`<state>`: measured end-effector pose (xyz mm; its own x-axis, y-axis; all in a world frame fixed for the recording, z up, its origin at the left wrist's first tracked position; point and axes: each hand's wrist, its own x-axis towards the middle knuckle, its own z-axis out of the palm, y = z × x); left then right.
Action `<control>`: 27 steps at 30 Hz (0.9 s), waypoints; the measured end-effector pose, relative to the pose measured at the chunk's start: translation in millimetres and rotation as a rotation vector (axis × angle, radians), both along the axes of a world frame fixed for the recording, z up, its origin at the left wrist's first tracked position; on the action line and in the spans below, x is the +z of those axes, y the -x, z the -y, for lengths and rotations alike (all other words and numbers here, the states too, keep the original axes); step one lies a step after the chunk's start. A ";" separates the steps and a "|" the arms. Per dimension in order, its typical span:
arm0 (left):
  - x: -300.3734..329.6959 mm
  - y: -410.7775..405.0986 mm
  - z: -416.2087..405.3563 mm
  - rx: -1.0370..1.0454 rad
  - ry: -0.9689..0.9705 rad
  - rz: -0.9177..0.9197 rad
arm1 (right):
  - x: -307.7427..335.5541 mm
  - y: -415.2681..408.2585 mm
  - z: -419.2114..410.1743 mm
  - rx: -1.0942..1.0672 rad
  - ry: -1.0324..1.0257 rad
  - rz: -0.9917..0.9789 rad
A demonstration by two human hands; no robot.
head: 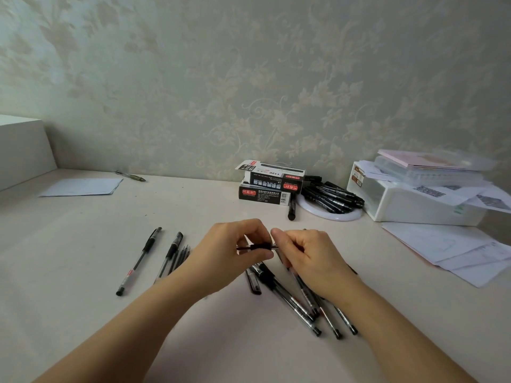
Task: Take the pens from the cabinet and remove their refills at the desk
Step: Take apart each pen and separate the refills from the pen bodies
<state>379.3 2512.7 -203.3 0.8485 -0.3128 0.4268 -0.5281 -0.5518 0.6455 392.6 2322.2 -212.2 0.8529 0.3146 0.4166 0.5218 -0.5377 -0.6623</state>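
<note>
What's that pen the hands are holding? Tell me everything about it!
The pen is slim, with a dark rubbery-looking grip section at its middle and a thin tip end. It lies level above the desk, pinched between the left hand and right hand. Fingers hide most of it.

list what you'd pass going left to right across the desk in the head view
sheet of paper → green pen → two capped pens → left hand → pen being held → right hand → pile of black markers → white storage box → loose papers
</note>
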 end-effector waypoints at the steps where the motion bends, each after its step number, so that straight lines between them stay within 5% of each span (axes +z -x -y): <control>1: -0.2 0.1 0.5 -0.001 -0.015 0.008 | 0.0 0.5 -0.1 -0.014 -0.003 -0.013; 12: 2.8 -0.5 -2.6 0.020 -0.019 0.006 | 4.0 0.5 4.7 0.109 0.019 0.002; 27: 2.4 1.3 1.5 0.168 -0.029 0.119 | -0.2 4.1 -5.1 -0.069 -0.056 -0.123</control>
<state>378.0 2511.2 -200.9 0.8341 -0.1848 0.5197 -0.4984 -0.6562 0.5666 388.5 2327.3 -212.4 0.9175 0.2321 0.3231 0.3978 -0.5298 -0.7491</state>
